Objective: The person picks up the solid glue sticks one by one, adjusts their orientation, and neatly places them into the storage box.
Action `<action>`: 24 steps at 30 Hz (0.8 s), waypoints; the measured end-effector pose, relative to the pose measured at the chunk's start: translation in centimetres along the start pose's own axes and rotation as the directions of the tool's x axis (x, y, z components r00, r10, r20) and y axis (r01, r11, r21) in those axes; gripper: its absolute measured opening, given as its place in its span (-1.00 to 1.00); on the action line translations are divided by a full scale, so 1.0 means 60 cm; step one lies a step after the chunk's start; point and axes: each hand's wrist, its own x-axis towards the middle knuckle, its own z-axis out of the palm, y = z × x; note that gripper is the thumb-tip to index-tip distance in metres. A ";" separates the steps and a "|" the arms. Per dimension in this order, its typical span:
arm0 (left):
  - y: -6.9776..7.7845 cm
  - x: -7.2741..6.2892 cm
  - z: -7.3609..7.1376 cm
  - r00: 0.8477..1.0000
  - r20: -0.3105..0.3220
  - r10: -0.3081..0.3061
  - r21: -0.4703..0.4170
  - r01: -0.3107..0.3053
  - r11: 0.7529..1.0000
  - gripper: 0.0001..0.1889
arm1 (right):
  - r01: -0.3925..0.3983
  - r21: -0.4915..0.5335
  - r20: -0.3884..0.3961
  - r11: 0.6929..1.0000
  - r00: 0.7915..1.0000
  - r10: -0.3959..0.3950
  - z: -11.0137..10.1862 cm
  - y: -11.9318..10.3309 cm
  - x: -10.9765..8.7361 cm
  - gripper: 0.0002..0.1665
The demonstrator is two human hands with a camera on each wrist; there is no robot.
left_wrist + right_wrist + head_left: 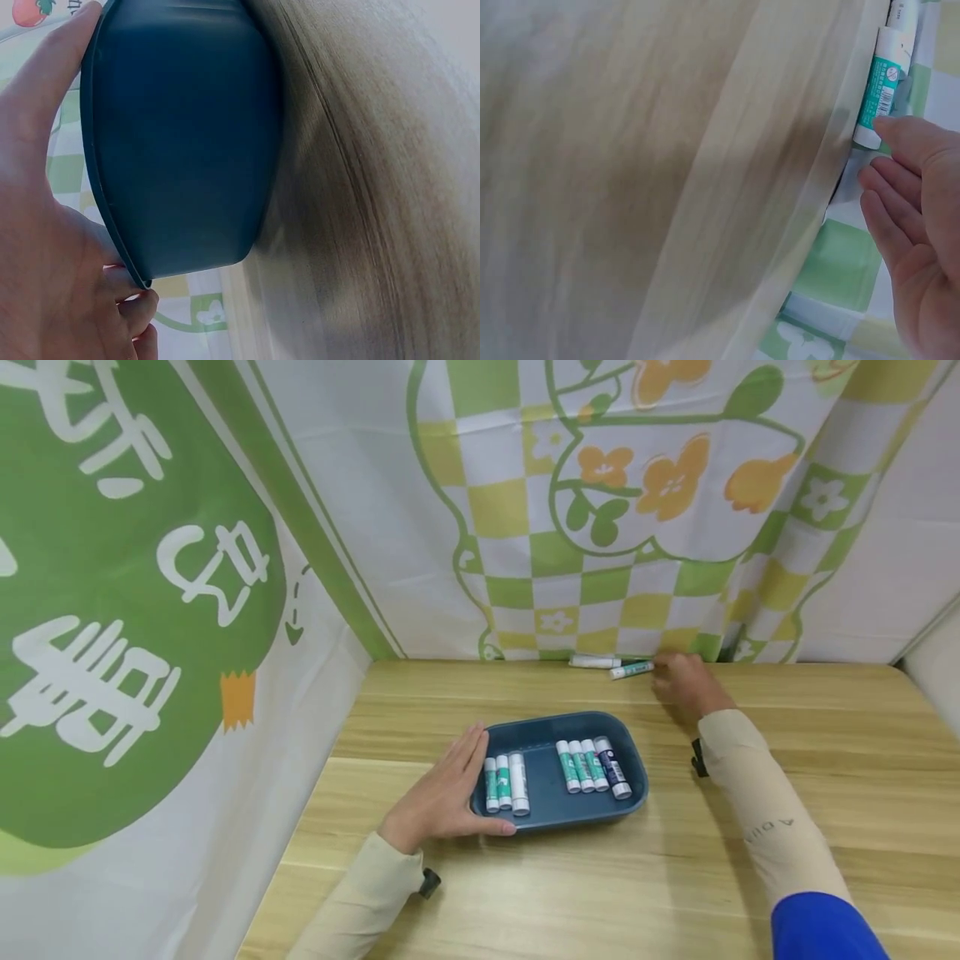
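Observation:
A dark blue plastic tray [555,814] stands on the table, and my left hand [442,797] grips its left end, thumb along the near rim and fingers at the far-left corner. The left wrist view shows the tray's outer wall [180,142] with fingertips curled at the rim. Inside lie glue sticks in two groups: two teal ones and a white one [519,785] at left, several including a dark blue one [613,768] at right. By the table's back edge my right hand [686,683] pinches the end of a teal-and-white glue stick [877,90].
Another white glue stick [595,661] lies at the back edge, right against the hanging checked curtain [573,593]. A printed green-and-white cloth [135,610] hangs along the left side. The wooden table [570,893] extends in front of the tray and to both sides.

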 end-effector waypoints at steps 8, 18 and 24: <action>0.002 0.001 -0.007 1.000 0.023 -0.004 -0.011 0.004 1.000 0.47 | 0.027 -0.067 -0.022 0.997 0.999 -0.029 0.004 0.005 0.022 -0.53; 0.001 0.000 -0.004 0.999 0.038 -0.011 0.003 0.011 1.000 0.47 | 0.105 -0.130 -0.043 0.986 0.993 -0.112 0.025 0.012 0.041 -0.90; 0.000 -0.001 -0.005 0.999 0.041 -0.025 -0.002 0.025 1.000 0.47 | 0.084 -0.131 -0.046 0.988 0.995 -0.091 0.029 0.010 0.047 -0.82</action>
